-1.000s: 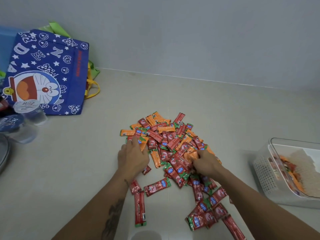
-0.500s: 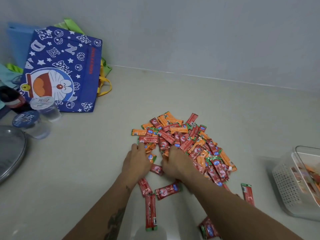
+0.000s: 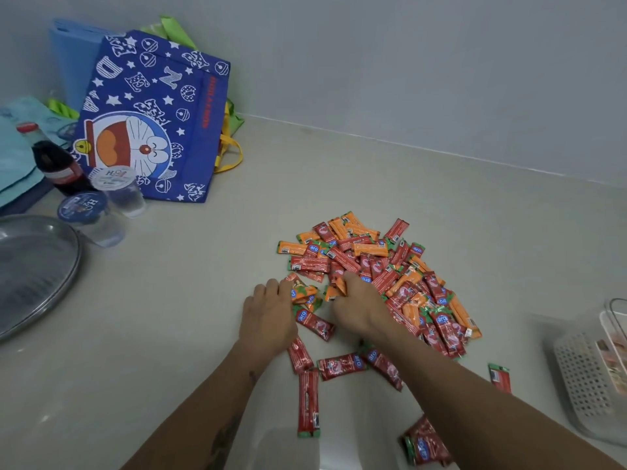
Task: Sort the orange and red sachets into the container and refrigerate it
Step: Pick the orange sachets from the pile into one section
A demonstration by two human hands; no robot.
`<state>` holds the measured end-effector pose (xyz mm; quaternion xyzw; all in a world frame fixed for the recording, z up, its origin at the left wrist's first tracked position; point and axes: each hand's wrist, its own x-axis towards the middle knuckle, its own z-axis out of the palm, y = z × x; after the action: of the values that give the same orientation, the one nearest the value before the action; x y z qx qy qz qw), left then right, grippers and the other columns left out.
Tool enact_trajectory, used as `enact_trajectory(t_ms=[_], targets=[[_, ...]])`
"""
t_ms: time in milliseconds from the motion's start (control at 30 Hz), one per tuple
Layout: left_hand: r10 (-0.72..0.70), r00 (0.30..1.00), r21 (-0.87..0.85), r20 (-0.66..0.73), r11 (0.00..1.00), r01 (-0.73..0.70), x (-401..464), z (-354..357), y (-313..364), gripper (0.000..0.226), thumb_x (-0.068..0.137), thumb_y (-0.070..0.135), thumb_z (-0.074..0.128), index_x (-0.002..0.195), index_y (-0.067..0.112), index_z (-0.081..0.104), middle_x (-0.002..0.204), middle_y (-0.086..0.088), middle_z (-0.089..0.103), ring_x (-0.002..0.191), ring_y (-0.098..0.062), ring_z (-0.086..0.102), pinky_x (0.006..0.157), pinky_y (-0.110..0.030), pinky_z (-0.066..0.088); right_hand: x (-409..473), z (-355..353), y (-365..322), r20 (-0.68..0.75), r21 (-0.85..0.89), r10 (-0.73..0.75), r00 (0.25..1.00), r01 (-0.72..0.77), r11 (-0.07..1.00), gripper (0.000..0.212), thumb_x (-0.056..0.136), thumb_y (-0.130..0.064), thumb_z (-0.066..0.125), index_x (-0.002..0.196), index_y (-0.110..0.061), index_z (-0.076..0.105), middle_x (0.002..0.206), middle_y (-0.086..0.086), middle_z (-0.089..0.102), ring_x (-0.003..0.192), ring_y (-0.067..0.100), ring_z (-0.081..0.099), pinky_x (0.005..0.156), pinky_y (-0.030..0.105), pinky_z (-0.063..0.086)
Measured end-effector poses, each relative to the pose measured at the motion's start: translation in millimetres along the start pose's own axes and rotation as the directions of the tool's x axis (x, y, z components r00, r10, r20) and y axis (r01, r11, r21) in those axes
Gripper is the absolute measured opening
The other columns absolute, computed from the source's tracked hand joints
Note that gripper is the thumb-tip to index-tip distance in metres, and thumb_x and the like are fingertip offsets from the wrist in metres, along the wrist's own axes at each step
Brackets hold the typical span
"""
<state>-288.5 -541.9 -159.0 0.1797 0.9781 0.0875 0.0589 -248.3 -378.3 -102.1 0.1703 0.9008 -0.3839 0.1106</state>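
Observation:
A heap of red and orange sachets [image 3: 380,262] lies on the beige counter [image 3: 203,300]. My left hand [image 3: 268,317] rests at the heap's near left edge, fingers curled on crumpled orange sachets [image 3: 303,293]. My right hand [image 3: 359,307] is just right of it, fingers pinching orange sachets [image 3: 334,290] at the heap's front. Loose red sachets [image 3: 339,366] lie near my wrists. The clear container [image 3: 597,374] with a perforated white basket stands at the right edge, holding some sachets.
A blue cartoon tote bag [image 3: 149,120] leans against the wall at the back left. In front of it stand a dark soda bottle [image 3: 56,164] and two sealed water cups [image 3: 115,188]. A metal lid [image 3: 34,269] lies at the left edge.
My right hand has moved left across the heap to meet my left hand. The view has shifted so the container sits farther right.

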Motion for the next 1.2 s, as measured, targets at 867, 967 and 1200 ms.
enact_trajectory(t_ms=[867,967,1200], targets=[[-0.022,1.000,0.160,-0.020,0.987,0.025,-3,-14,-26,0.025,0.092,0.020,0.041,0.117,0.015,0.042,0.114,-0.007,0.051,0.099,-0.027,0.052,0.077,-0.037,0.043,-19,-15,3,0.181,0.027,-0.039,0.983,0.035,0.999,0.010,0.097,-0.018,0.053,0.087,-0.021,0.053,0.084,0.001,0.058,0.074,0.014,0.053,0.066,0.034,0.045],[0.013,1.000,0.063,0.018,0.998,-0.014,-3,-31,-7,0.029,0.092,0.021,0.045,0.119,0.015,0.036,0.113,-0.007,0.056,0.098,-0.028,0.058,0.076,-0.038,0.044,-42,-45,22,0.214,0.077,0.028,0.976,-0.045,0.996,0.010,0.099,-0.018,0.056,0.104,-0.010,0.058,0.092,0.012,0.060,0.078,0.017,0.053,0.068,0.034,0.046],[0.263,0.962,-0.166,-0.070,0.948,-0.271,-33,-57,66,0.029,0.095,0.018,0.039,0.123,0.018,0.039,0.115,-0.006,0.055,0.095,-0.026,0.053,0.078,-0.039,0.042,-97,-105,69,0.031,0.176,0.097,0.995,-0.101,0.979,0.012,0.101,-0.014,0.050,0.110,-0.015,0.058,0.085,0.009,0.054,0.067,0.018,0.050,0.064,0.032,0.040]])
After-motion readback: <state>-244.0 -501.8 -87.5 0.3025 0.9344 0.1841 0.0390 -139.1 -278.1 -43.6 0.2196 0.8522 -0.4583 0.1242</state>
